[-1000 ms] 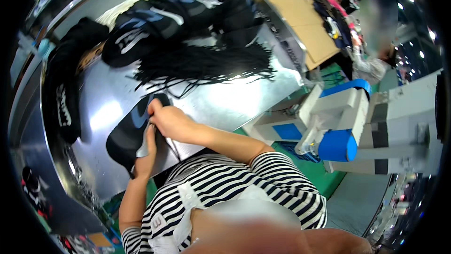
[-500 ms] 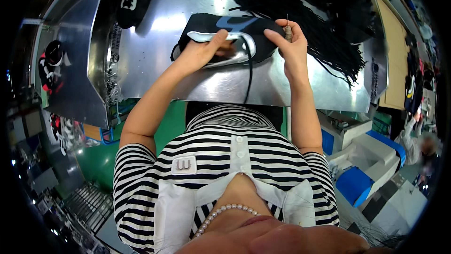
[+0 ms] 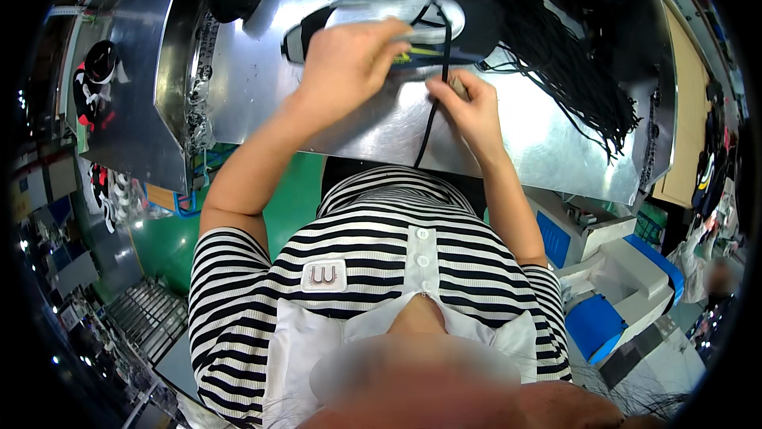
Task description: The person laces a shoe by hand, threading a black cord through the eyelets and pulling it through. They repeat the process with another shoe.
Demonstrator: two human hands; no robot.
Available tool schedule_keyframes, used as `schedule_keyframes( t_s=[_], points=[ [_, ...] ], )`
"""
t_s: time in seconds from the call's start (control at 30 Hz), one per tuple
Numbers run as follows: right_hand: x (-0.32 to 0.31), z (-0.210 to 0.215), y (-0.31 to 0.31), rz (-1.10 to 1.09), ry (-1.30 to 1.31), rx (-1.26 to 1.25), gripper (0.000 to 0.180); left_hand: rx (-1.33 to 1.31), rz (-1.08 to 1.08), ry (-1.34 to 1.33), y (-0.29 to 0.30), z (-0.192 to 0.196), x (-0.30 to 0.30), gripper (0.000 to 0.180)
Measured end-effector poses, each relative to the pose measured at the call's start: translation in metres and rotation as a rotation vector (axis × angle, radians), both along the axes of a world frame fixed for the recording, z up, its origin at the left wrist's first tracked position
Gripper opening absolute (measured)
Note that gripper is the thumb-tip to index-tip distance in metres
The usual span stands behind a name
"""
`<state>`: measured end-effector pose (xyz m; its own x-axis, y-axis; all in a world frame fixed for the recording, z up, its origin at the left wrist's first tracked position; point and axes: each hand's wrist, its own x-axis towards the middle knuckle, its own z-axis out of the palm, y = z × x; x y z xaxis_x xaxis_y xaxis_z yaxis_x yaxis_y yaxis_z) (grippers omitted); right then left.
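Shoe (image 3: 397, 24) lies on the metal table (image 3: 317, 103), on its side, its long axis running left to right across the far part of the surface. The left hand (image 3: 349, 60) rests on the shoe's near edge, fingers curled over it and pressing it down; whether they pinch anything underneath cannot be told. The right hand (image 3: 472, 111) sits just near and to the right of the shoe, fingers closed around a black lace (image 3: 431, 103). That lace runs from the shoe's middle straight toward the person and hangs past the table's near edge, so it crosses the shoe's long axis at about a right angle. Both hands touch the work, yet only the right 1 grips the lace, with the shoe lying far and slightly left of its fingers. A heap of loose black laces (image 3: 571, 56) spreads over the table's right side, well apart from the hands.
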<state>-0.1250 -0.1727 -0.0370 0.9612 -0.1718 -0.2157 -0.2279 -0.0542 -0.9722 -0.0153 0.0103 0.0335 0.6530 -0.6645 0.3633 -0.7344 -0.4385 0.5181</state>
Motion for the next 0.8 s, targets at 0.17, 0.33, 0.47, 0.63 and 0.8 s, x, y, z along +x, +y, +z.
schedule_keyframes(
  t_s=[0.17,0.33,0.47,0.63,0.8],
  points=[
    [-0.088,0.013,-0.010,0.469,0.186,-0.227,0.018,-0.244,0.027,0.135,0.000,0.057,0.035,0.024],
    [-0.108,0.013,-0.023,0.308,-0.090,-0.191,0.011,0.031,-0.029,0.166,0.007,0.023,0.026,0.029],
    [-0.046,0.037,-0.033,-0.059,-0.032,-0.033,0.015,0.413,-0.135,0.182,0.001,-0.040,0.000,0.022],
    [0.020,0.027,-0.044,-0.032,-0.371,-0.182,0.019,0.443,-0.178,0.070,-0.009,-0.013,-0.009,0.025],
    [0.038,0.016,-0.050,0.015,-0.406,-0.231,0.018,0.491,-0.208,0.049,-0.036,-0.002,-0.015,0.024]
  ],
)
